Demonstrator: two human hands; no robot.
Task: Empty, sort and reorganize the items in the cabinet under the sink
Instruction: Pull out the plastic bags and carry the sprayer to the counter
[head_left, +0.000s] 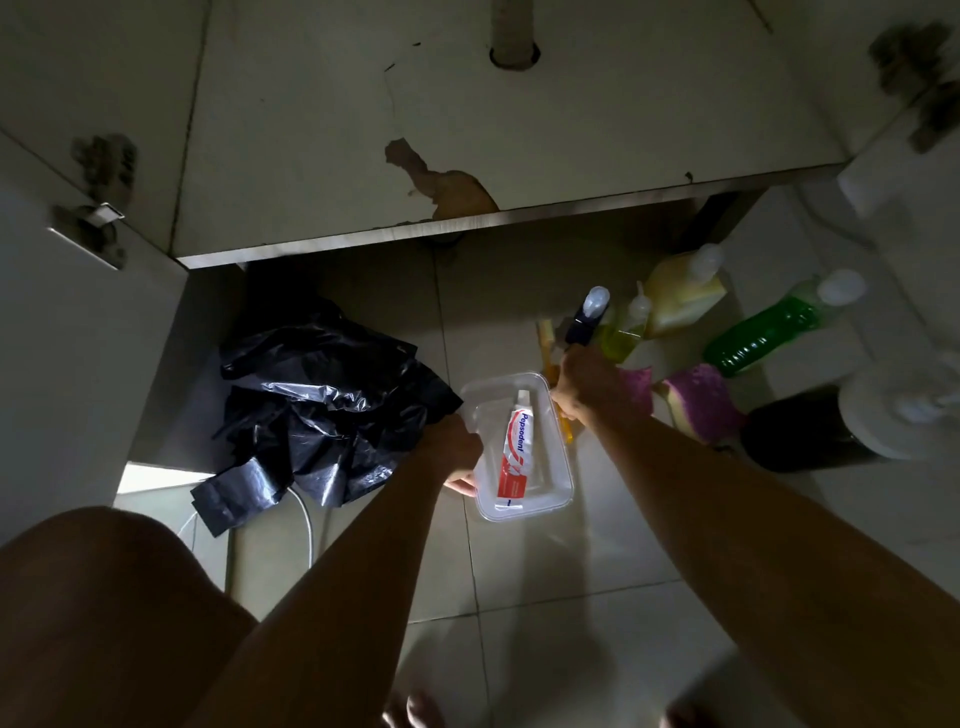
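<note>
Cabinet floor (519, 130) under the sink showed a peeled patch (441, 182) near its front edge & the drain pipe (513, 31) coming through at the back; the items stood out on the tiled floor (545, 561) in front of it. L hand (456, 451) gripped the left rim of a clear container (551, 467), fingers curled over the edge, thumb showing below. Inside lay a Pepsodent toothpaste tube (514, 452), cap end toward the cabinet. R hand (589, 387) was closed round a dark spray bottle (584, 319), white nozzle sticking up past the knuckles, just beyond the container's far right corner; fingertips hidden. Crumpled black bin bags (322, 405) lay left of the container, touching L hand. To the right, close together: small yellow bottle (631, 327), yellow refill pouch (680, 296), green bottle (769, 332), purple sponges (701, 400) & a dark bottle w/ white pump top (810, 431). Sth orange (565, 428) lay beside the container's right wall, too dim to tell what.
</note>
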